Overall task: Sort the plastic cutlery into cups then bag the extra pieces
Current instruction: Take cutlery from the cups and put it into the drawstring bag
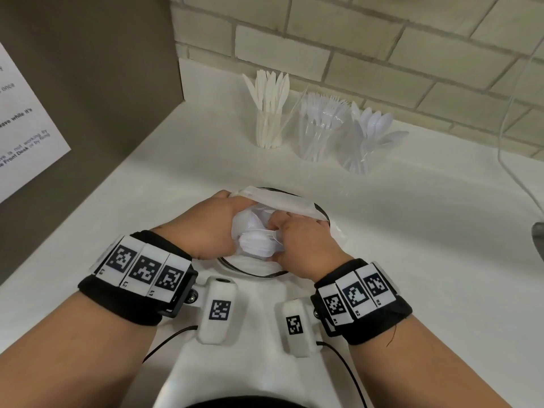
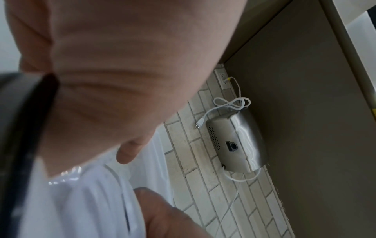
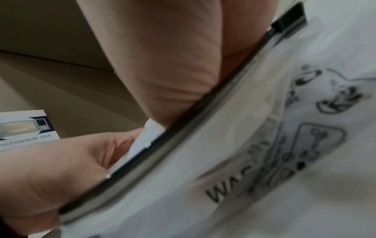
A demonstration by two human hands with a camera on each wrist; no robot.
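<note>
A white counter [image 1: 412, 219] runs under a pale brick-tiled wall [image 1: 382, 39], with a grey-brown side panel [image 1: 88, 69] to the left carrying a white printed notice [image 1: 23, 122]. In the left wrist view a brushed steel appliance [image 2: 238, 145] with a looped white cord [image 2: 230, 104] is seen against that tiling.

Near the person, a translucent white plastic zip bag with a black closure rim [image 1: 294, 201] lies on the counter, its mouth pulled open. The left hand [image 1: 206, 225] grips the bag's left edge, fingers curled over the rim. The right hand [image 1: 303, 242] is closed around a bundle of white plastic spoons [image 1: 259, 245] and sits inside the bag's mouth (the right wrist view shows blurred black print on the bag's side).

Along the wall stand three clear plastic cups, well apart from the bag: the left cup of white plastic knives [image 1: 269, 110], the middle cup of clear plastic forks [image 1: 321, 125], and just beside it the right cup of clear plastic spoons [image 1: 368, 136].
</note>
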